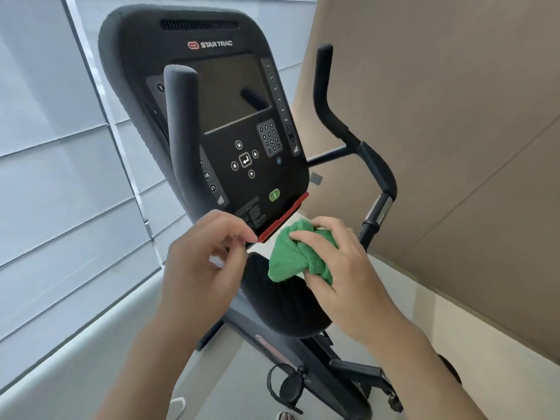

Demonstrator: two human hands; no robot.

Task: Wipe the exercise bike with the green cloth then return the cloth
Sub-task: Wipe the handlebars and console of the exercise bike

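Below the console's red edge (pixel 283 218), the right hand (pixel 336 262) grips the green cloth (pixel 292 257) bunched in its fingers, just above the dark shroud of the exercise bike (pixel 212 116). Soft, light and limp, the cloth likely handles best wadded in the palm. The left hand (pixel 200 262) holds nothing, its fingers loosely curled at the console's lower corner.

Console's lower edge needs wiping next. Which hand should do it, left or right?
Right. The right hand already grips the green cloth just under the console's red strip. The left hand holds no cloth.
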